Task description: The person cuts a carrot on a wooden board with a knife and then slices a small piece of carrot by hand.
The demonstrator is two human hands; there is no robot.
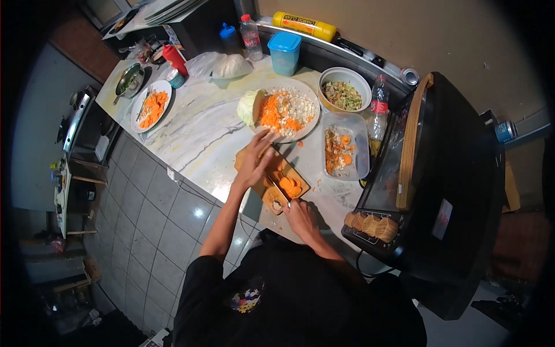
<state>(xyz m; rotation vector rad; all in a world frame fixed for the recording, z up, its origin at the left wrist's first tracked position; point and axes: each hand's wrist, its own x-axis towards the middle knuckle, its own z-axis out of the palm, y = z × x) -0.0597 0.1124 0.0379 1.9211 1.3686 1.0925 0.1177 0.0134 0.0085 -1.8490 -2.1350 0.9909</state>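
My right hand [303, 220] is closed around the handle of a knife [280, 189], its blade angled across the wooden cutting board [245, 156]. Round carrot slices [290, 186] lie beside the blade on the board. My left hand [254, 161] is over the board's far left part, fingers stretched out and apart, holding nothing that I can see. Just beyond those fingertips is a large plate [309, 96] with chopped carrot [270, 110], white chopped pieces [300, 106] and a piece of cabbage [247, 109]. A small round pale thing [276, 205] sits at the board's near corner.
Right of the board stand a clear plastic container [363, 144] with scraps, a bowl of chopped vegetables [342, 94] and a bottle [378, 107]. A black appliance [451, 173] bounds the right side. An oval plate of carrot slices [140, 122] sits at the left.
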